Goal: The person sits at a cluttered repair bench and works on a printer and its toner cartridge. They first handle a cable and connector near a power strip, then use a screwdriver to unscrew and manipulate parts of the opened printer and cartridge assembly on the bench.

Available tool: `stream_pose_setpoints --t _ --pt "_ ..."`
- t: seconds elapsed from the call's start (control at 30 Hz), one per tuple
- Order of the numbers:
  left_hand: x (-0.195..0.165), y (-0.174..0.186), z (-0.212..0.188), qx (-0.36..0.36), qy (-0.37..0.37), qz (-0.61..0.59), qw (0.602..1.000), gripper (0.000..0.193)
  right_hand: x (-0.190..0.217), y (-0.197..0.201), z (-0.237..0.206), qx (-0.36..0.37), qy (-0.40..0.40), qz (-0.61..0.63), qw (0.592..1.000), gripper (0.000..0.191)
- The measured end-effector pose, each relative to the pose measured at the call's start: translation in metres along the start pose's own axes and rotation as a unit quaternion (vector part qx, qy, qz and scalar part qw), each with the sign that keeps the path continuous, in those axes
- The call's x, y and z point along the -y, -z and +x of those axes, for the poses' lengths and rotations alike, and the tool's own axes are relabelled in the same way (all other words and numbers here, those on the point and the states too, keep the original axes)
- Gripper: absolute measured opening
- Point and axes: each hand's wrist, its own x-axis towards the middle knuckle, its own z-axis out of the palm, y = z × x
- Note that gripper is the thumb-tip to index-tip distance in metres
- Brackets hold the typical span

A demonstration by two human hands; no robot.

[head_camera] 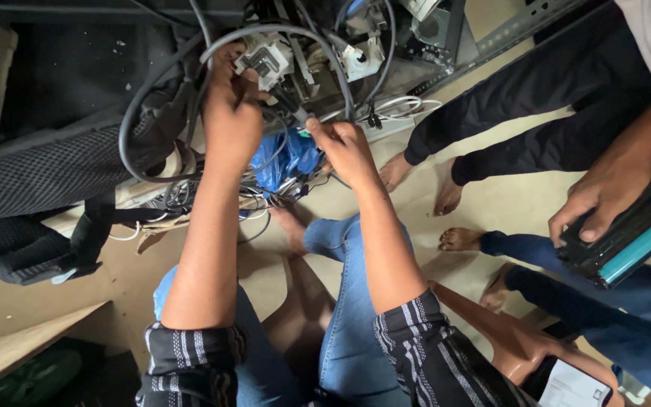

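My left hand [231,113] grips a white plastic connector block [265,59] inside an opened machine full of cables. My right hand [346,147] pinches a small dark tool [289,105], whose tip points up at that block. A thick grey cable [161,83] loops around both hands. A blue plastic bag [284,160] lies just under them. My knees in blue jeans [340,241] are below, sleeves striped black and white.
A black mesh bag with strap [47,181] lies left. Another person's hand [604,192] at right holds a black and teal cartridge [634,234]. Bare feet of other people [453,203] stand on the tan floor. White wires [401,109] trail right.
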Motion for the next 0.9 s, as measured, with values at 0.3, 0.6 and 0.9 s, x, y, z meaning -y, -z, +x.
stream_pose_setpoints --t 0.3,0.6,0.9 --pt "-0.005 0.002 0.003 -0.014 0.036 0.011 0.999 0.036 0.002 -0.005 0.005 -0.007 0.001 -0.007 1.000 0.053" --pt "-0.011 0.002 0.006 -0.017 0.038 0.024 0.999 0.034 0.004 -0.003 0.008 -0.002 0.012 -0.001 1.000 0.055" --pt "-0.005 0.002 0.008 -0.008 0.050 0.020 0.999 0.038 0.014 0.000 0.007 -0.018 0.010 -0.024 1.000 0.054"
